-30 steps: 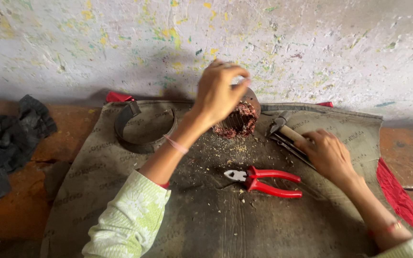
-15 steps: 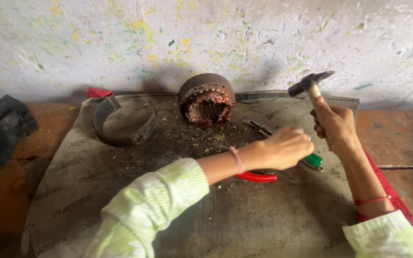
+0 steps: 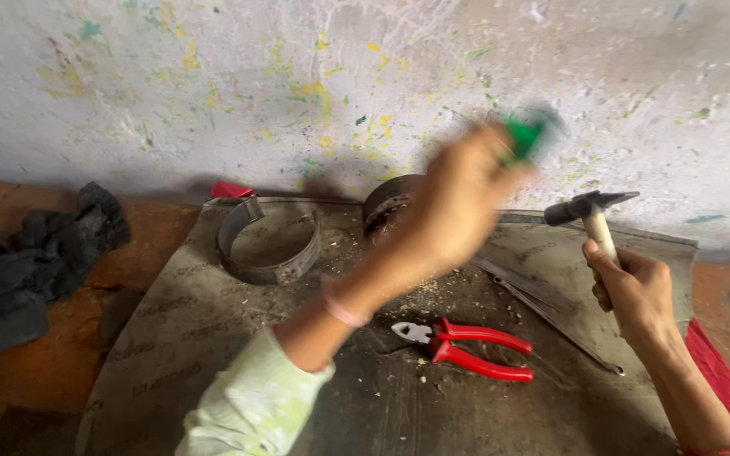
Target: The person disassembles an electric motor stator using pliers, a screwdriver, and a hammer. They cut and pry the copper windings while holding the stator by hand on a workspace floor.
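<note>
Lifting a green-handled tool (image 3: 524, 135) above the mat's (image 3: 213, 338) far edge, the left hand (image 3: 458, 203) grips it, blurred with motion, over the round metal part (image 3: 386, 207). Gripping a hammer (image 3: 589, 211) upright, the right hand (image 3: 635, 291) hovers near the right edge. This looks like setting up a strike; next the tool's tip needs placing on the part. Red pliers (image 3: 466, 346) lie mid-mat, a metal ring (image 3: 268, 245) far-left.

One hammer (image 3: 591, 213), one green-handled tool (image 3: 524, 135), one pair of red pliers (image 3: 466, 344), one metal ring (image 3: 268, 241), one round motor part (image 3: 386, 207), one dark rag (image 3: 31, 262), two hands.
</note>
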